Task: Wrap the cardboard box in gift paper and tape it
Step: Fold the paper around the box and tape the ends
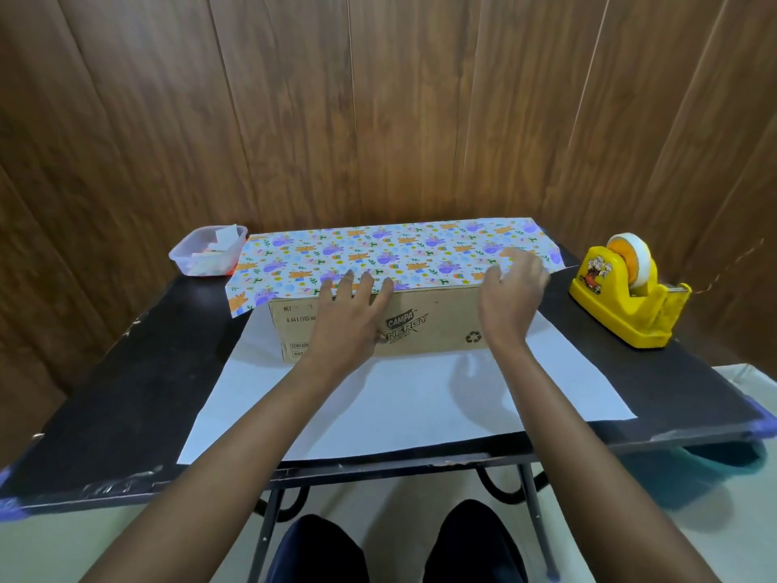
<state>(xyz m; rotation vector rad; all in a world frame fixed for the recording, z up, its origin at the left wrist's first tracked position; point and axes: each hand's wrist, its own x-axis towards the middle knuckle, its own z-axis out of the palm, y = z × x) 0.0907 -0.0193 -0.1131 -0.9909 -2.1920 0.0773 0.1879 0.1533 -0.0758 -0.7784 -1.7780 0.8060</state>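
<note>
The cardboard box (pixel 429 330) sits in the middle of the black table (pixel 126 372) with the gift paper (pixel 378 250) pulled over its top, the left hand (pixel 353 313) pressing the paper down with spread fingers, the right hand (pixel 515 292) pinching the paper's edge, a yellow tape dispenser (pixel 622 296) off to the right and a plastic tub (pixel 208 250) at the far left.

I count one cardboard box (pixel 437 330), one gift paper (pixel 378 250) sheet, one yellow tape dispenser (pixel 622 305) carrying one tape roll (pixel 635 258), and one plastic tub (pixel 202 254) of scraps too jumbled to number. One counter (pixel 105 372). Two hands: left hand (pixel 353 313), right hand (pixel 513 296).
</note>
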